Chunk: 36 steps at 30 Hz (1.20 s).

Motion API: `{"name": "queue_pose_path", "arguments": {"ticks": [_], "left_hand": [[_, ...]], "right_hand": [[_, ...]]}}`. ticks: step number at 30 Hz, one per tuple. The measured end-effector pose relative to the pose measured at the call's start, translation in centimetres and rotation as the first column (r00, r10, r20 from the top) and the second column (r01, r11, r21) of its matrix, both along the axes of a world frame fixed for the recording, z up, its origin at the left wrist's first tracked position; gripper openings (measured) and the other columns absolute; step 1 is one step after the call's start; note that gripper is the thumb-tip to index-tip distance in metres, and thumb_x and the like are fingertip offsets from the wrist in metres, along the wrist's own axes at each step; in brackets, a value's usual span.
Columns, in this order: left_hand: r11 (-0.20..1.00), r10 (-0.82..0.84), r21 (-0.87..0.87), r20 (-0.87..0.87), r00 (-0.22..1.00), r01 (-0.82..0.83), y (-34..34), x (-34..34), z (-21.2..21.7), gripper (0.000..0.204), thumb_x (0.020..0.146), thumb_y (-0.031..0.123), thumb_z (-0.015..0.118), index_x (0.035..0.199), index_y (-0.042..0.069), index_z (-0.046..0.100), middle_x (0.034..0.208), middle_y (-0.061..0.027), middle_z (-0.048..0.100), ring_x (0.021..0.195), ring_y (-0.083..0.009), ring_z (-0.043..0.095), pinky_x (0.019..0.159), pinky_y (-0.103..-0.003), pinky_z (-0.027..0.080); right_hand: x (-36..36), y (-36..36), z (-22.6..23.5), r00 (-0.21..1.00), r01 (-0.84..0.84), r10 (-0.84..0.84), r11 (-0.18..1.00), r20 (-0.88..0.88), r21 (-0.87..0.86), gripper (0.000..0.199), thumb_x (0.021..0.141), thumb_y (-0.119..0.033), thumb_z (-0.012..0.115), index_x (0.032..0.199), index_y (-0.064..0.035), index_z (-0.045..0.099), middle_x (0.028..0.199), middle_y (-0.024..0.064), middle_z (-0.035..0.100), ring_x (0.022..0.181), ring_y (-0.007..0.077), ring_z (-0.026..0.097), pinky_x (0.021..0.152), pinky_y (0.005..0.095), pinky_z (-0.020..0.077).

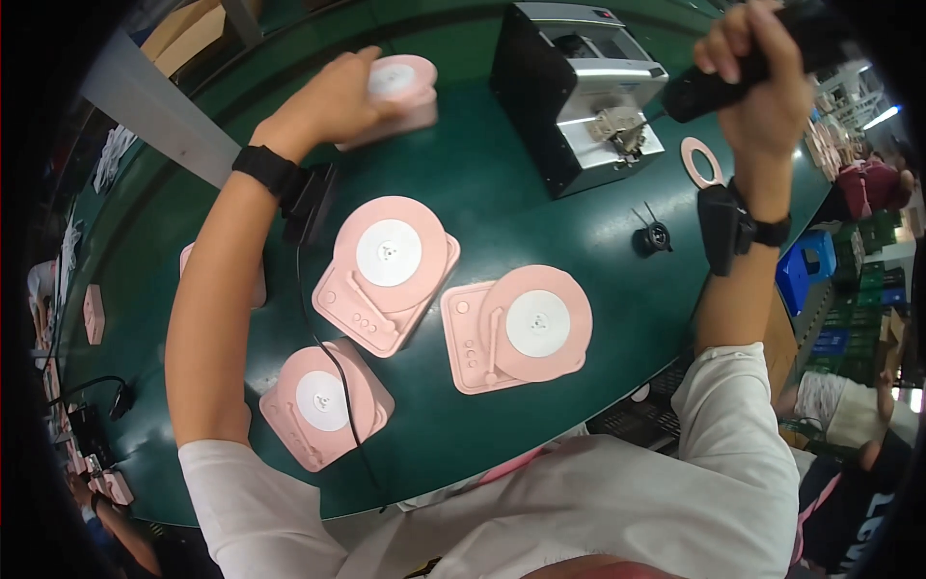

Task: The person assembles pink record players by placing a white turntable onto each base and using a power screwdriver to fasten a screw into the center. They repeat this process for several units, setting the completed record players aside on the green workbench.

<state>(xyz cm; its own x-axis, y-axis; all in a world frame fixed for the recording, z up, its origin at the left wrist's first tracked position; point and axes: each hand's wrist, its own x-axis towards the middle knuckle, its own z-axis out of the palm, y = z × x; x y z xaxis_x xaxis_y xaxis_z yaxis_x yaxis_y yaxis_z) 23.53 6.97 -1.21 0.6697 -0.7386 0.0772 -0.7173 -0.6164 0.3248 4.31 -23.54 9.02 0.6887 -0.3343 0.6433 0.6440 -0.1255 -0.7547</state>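
At the far left of the table my left hand (333, 101) is closed round the edge of a pink record-player-shaped unit (417, 114) with a white disc centre; its underside is hidden. My right hand (767, 87), raised at the upper right, grips a black electric screwdriver (719, 92). The driver's tip points at the front of a silver and black screw feeder (579, 96), by its metal pick-up part (622, 133). Three similar pink units lie between my arms: one at centre left (415, 217), one at centre right (569, 309), and one nearer me (289, 386).
A pink ring (701, 162) and a small black part with wires (656, 237) lie right of the feeder. A black cable (333, 352) crosses the nearest unit. Another pink piece (258, 285) sits partly behind my left forearm. A grey post (159, 111) stands at the far left.
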Motion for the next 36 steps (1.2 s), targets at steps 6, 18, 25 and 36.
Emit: {"name": "queue_pose_path", "arguments": {"ticks": [6, 18, 25, 36], "left_hand": [[0.959, 0.275, 0.105, -0.113, 0.955, -0.264, 0.0, -8.9, 2.8, 0.103, 0.08, 0.055, 0.081, 0.145, -0.016, 0.044, 0.125, -0.0361, 0.065, 0.118, -0.0453, 0.066, 0.102, -0.045, 0.053], [0.994, 0.069, 0.1, -0.306, 0.95, -0.04, 5.2, -15.0, 2.3, 0.122, 0.065, 0.032, 0.092, 0.155, -0.017, 0.024, 0.131, -0.0386, 0.06, 0.124, -0.0465, 0.062, 0.107, -0.04, 0.05], [0.983, -0.108, -0.172, -0.296, 0.949, 0.058, 1.2, -15.6, -0.6, 0.112, 0.074, 0.039, 0.087, 0.155, -0.012, 0.029, 0.143, -0.0354, 0.053, 0.134, -0.0463, 0.053, 0.111, -0.044, 0.046], [0.937, -0.173, -0.342, -0.256, 0.951, 0.078, 1.4, -15.9, -2.0, 0.102, 0.081, 0.042, 0.083, 0.155, -0.008, 0.034, 0.149, -0.0297, 0.051, 0.14, -0.0428, 0.048, 0.115, -0.05, 0.039]], "right_hand": [[-0.3, -1.2, -2.2, 0.996, 0.015, -0.008, 0.997, -0.091, 0.08, 0.02, 0.098, -0.019, 0.066, 0.092, -0.0086, 0.05, 0.069, 0.0028, 0.05, 0.05, 0.013, 0.048, 0.052, 0.0303, 0.0451], [-2.1, 4.8, -0.6, 0.962, -0.257, 0.268, 0.952, -0.045, 0.165, 0.017, 0.098, -0.017, 0.065, 0.094, -0.0076, 0.051, 0.069, 0.0031, 0.051, 0.049, 0.0131, 0.049, 0.051, 0.0307, 0.0458], [-1.0, 12.6, -0.8, 0.925, -0.373, 0.377, 0.925, -0.052, 0.072, 0.021, 0.098, -0.014, 0.065, 0.084, -0.0054, 0.051, 0.065, 0.0044, 0.052, 0.046, 0.0147, 0.049, 0.05, 0.0314, 0.0453], [0.1, 14.1, -2.9, 0.915, -0.361, 0.373, 0.927, -0.152, 0.1, 0.019, 0.095, -0.013, 0.068, 0.088, -0.0047, 0.052, 0.065, 0.0054, 0.053, 0.047, 0.0153, 0.051, 0.051, 0.0318, 0.0462]]}}
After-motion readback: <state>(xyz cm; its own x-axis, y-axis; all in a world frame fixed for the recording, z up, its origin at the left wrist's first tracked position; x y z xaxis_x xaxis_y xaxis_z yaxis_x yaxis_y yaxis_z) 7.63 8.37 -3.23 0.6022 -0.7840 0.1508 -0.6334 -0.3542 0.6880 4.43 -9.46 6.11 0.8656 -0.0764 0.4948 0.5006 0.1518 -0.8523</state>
